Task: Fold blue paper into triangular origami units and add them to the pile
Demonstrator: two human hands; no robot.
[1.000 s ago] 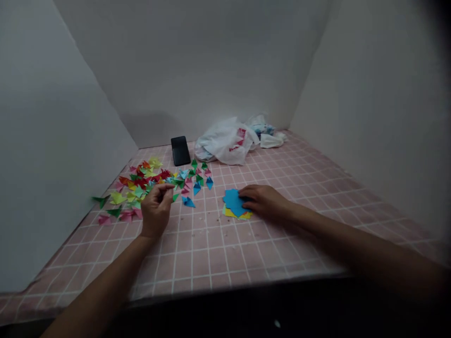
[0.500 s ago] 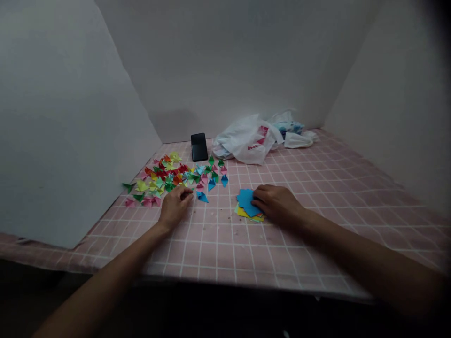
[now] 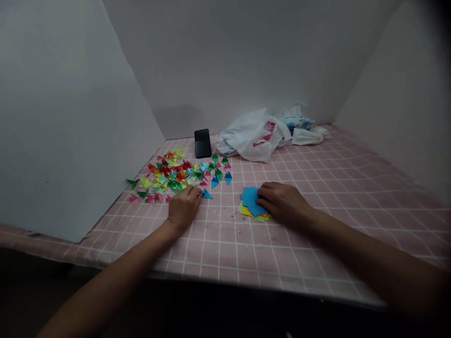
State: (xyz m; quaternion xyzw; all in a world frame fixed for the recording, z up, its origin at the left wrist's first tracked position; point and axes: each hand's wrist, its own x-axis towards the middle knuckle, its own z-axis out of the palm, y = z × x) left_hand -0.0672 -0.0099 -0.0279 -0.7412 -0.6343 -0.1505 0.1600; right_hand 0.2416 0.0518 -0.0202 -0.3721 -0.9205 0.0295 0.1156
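My left hand is closed, its thumb and fingertips pinching the left tip of a blue origami crane that rests on the cloth. Just beyond this hand spreads a heap of small folded paper cranes in red, yellow, green, pink and blue. On the right, my right hand grips the right edge of a stack of blue paper sheets. Yellow sheets and pale green ones stick out underneath. The right fingertips lie on top of the stack, and its right side is hidden by the hand.
A pink checked tablecloth covers the table. Toward the back stands a black phone, beside a white plastic bag with red print. Another bag with blue contents lies at the back right. White panels enclose the table.
My left hand has moved right and its fingertips have reached the blue crane. My right hand stays on the paper stack. The whole view has shifted slightly.
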